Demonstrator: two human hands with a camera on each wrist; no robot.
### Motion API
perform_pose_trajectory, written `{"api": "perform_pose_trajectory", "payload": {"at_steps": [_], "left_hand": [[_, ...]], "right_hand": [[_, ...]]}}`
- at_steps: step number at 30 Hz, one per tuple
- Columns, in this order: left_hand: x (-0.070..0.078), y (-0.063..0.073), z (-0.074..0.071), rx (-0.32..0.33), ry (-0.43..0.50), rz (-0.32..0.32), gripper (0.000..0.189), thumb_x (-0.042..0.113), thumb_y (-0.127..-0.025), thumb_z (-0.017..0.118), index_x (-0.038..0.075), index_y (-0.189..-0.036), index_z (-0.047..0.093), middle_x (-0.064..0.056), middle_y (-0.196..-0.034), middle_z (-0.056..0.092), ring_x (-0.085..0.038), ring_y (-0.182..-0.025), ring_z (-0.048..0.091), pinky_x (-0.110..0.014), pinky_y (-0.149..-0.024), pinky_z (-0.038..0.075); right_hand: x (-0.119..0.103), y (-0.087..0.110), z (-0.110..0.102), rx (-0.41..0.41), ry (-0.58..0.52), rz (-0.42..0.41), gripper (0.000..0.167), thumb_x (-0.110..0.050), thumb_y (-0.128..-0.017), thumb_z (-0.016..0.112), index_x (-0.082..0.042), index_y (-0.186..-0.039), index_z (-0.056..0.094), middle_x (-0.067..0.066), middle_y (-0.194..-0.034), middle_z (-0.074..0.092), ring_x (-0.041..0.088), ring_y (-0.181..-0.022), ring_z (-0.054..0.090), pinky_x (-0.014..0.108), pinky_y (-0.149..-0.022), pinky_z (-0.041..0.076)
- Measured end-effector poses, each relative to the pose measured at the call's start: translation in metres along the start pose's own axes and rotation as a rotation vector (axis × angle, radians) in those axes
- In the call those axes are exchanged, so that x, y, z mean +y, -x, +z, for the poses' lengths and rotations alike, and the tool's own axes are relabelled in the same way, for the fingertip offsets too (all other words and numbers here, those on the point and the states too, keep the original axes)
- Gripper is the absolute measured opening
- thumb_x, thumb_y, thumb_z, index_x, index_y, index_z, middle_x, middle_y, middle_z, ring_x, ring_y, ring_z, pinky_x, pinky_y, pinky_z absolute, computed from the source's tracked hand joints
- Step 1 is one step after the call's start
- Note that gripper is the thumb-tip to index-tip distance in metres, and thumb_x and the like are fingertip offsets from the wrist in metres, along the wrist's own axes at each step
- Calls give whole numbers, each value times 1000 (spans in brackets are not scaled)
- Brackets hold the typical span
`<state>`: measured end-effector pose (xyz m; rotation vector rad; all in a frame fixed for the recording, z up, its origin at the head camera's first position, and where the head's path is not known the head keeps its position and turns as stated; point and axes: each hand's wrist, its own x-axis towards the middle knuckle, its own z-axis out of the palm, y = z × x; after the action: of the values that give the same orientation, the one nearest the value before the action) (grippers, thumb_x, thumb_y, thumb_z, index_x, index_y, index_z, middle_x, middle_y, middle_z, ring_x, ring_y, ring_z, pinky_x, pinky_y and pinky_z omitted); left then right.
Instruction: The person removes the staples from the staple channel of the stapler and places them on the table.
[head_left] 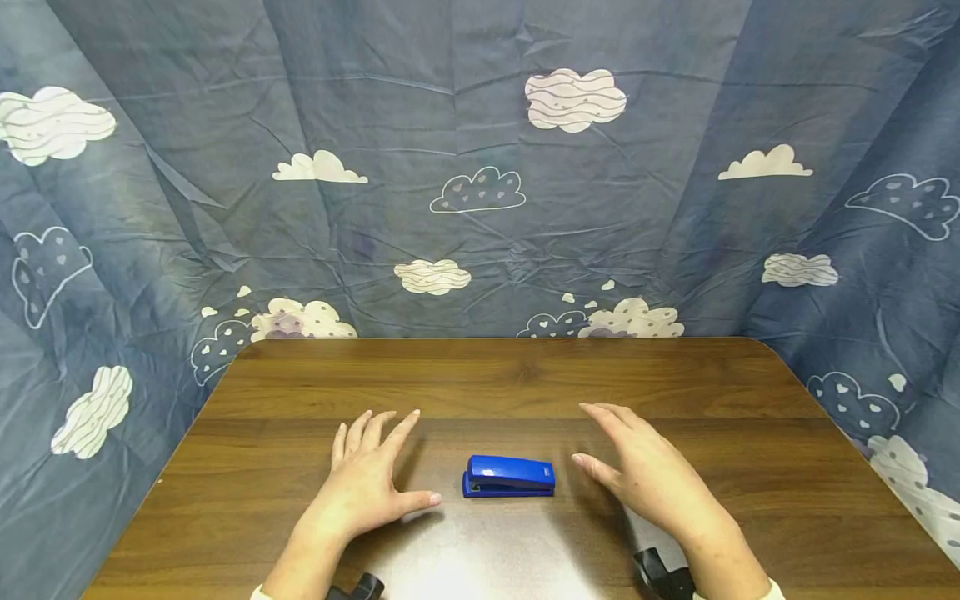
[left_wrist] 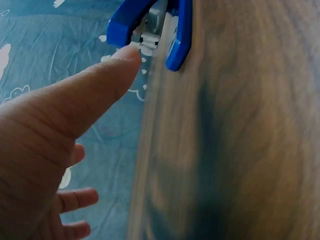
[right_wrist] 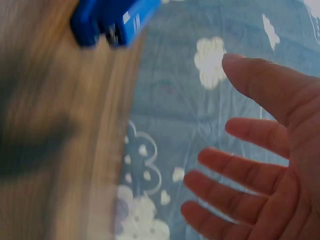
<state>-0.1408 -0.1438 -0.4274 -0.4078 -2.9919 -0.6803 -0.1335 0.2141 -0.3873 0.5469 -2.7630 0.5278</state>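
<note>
The left hand [head_left: 367,487], in the head view, has its fingers spread and nearly straight, the thumb reaching out toward the left end of a blue stapler [head_left: 510,473], with a small gap between them; this hand has hold of nothing. The right hand [head_left: 645,475] is on the other side, thumb well apart from the extended fingers, likewise holding nothing and just beside the stapler's right end. The stapler sits upright on its base on the wood-grained tabletop [head_left: 525,375], between the two hands, its length running left to right; metal shows between its upper arm and base at the left end, and a small pale mark is near the right end. Black wrist gear [head_left: 663,575] shows beneath each wrist, and a pale sleeve [head_left: 774,590] edges each forearm at the bottom. Behind the tabletop hangs a wrinkled grey-blue cloth [head_left: 390,108] printed with white clouds. In the left wrist view, the thumb stretches out in front of the stapler's end, overlapping its upper arm in the picture, while other fingertips show lower down; the metal part is visible between the blue halves. In the right wrist view, the thumb and four fingers are spread before the cloth, and the stapler's end, blurred, is at the top, apart from them.
</note>
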Motion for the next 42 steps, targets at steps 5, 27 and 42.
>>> {"api": "perform_pose_trajectory", "payload": {"at_steps": [5, 27, 42], "left_hand": [[5, -2, 7, 27, 51, 84, 93, 54, -69, 89, 18, -146, 53, -10, -138, 53, -39, -134, 44, -63, -112, 32], [12, -16, 48, -31, 354, 268, 52, 35, -79, 87, 16, -123, 66, 3, -109, 68, -11, -100, 62, -28, -91, 53], [16, -14, 70, 136, 292, 198, 27, 43, -83, 82, 23, -99, 74, 17, -99, 69, -3, -93, 56, -32, -85, 47]], "right_hand": [[-19, -4, 7, 8, 2, -60, 52, -29, -86, 82, -13, -132, 64, 6, -119, 71, 26, -108, 71, 46, -92, 56], [-85, -40, 37, -253, -54, -193, 35, -22, -87, 81, -15, -119, 70, 0, -106, 73, 18, -93, 71, 40, -79, 58], [-107, -52, 64, -217, 140, -210, 22, -28, -76, 89, -21, -92, 75, -5, -84, 67, 17, -79, 68, 34, -67, 55]]}}
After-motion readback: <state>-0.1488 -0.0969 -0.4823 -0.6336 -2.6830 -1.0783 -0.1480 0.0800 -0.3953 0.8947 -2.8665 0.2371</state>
